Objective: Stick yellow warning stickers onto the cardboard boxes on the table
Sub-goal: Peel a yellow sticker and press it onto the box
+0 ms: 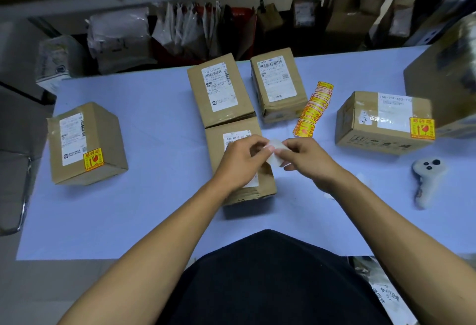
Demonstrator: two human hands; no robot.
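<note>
Several cardboard boxes stand on the light blue table (pixel 144 211). The left box (pixel 85 144) and the right box (pixel 381 124) each carry a yellow warning sticker. Two far boxes (pixel 219 90) (pixel 278 85) show only white shipping labels. Above the near middle box (pixel 242 167), my left hand (pixel 242 160) and my right hand (pixel 306 157) both pinch a small whitish sticker piece (pixel 277 153), seen from its pale side. A strip of yellow stickers (pixel 313 108) lies on the table behind my right hand.
A white handheld controller (pixel 426 180) lies at the right of the table. A large box (pixel 448 77) stands at the far right edge. Shelves with parcels and bags (pixel 180 33) run behind the table. A grey chair (pixel 15 183) is at the left.
</note>
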